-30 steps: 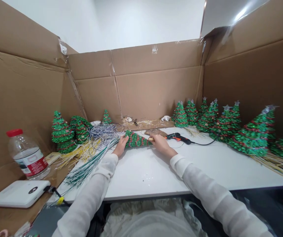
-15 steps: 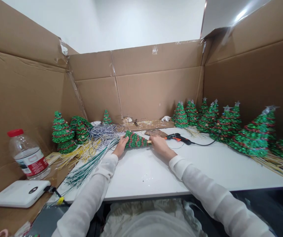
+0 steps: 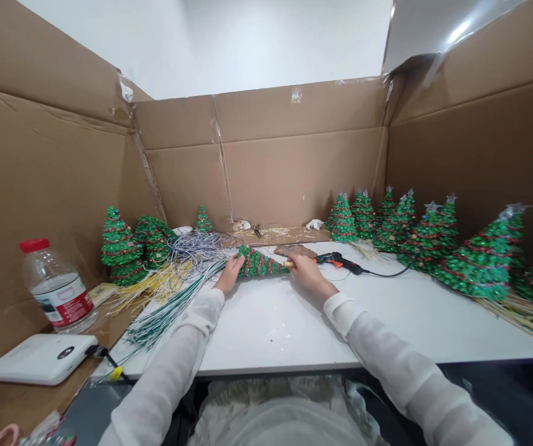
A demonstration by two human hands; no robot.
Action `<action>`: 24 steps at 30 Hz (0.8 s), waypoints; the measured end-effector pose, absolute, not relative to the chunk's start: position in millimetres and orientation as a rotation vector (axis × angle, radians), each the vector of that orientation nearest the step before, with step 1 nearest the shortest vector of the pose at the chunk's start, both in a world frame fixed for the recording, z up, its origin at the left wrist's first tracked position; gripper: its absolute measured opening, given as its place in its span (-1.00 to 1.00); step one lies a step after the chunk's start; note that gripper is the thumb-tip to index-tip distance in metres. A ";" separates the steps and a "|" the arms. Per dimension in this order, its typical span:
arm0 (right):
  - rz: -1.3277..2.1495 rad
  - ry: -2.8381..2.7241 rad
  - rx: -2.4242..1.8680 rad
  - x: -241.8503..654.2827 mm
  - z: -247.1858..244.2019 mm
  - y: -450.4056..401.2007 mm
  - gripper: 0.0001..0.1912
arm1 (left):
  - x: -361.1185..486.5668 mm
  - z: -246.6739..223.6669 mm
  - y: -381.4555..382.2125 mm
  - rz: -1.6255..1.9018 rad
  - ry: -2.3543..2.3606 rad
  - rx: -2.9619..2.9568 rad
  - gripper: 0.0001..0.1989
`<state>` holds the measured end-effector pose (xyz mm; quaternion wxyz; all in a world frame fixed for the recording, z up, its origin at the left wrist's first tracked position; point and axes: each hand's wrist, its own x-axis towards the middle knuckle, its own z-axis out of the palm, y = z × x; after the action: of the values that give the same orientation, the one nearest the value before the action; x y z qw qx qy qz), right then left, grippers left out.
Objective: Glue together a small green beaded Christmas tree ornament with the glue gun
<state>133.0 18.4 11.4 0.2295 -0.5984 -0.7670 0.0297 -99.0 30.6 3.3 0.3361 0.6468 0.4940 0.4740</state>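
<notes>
My right fingers (image 3: 302,265) were pinched around a pale wooden stick (image 3: 287,264) at the narrow end of a green beaded tree (image 3: 258,262), and my left fingers (image 3: 233,267) were curled against its wide end. The tree lay on its side, at or just above the far part of the table (image 3: 266,347); I cannot tell whether it touched. If my pinch had slipped, the tree could have rolled, and a twist too hard might have loosened its beads. A glue gun (image 3: 338,262) lay just beside my right hand, so a slide that way could have knocked it or, if it was hot, burned me. Beside my left hand lay long green wires (image 3: 168,316), with yellow strands (image 3: 152,282) and a heap of pale blue wires (image 3: 194,246) near them. A careless pull could have snagged them. Farther right, finished-looking beaded trees (image 3: 415,232) stood close enough to be bumped by a wide swing of my arm.
</notes>
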 end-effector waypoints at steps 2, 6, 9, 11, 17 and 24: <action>0.075 -2.120 -1.649 131.4 9.7 18.3 -0.77 | -99.7 2.6 31.2 1.251 1.296 1.681 -0.51; 0.077 -2.123 -1.642 128.1 5.4 18.8 -0.76 | -101.0 5.2 29.1 1.247 1.333 1.628 -0.56; 0.082 -2.117 -1.632 126.0 1.9 19.7 -0.75 | -100.8 8.7 25.4 1.236 1.339 1.606 -0.55; 0.084 -2.114 -1.622 124.7 -0.6 20.4 -0.75 | -100.3 10.6 23.0 1.230 1.335 1.587 -0.53; 0.089 -2.107 -1.580 119.8 -5.6 21.8 -0.77 | -100.5 11.0 21.2 1.231 1.332 1.587 -0.52; 0.202 -2.087 -1.623 122.7 2.3 18.2 -0.77 | -99.4 7.9 26.5 1.241 1.403 1.652 -0.60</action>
<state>122.7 18.2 2.3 0.2426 -0.5937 -0.7637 0.0741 -99.4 26.5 7.9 0.3166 0.6275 0.5329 0.4712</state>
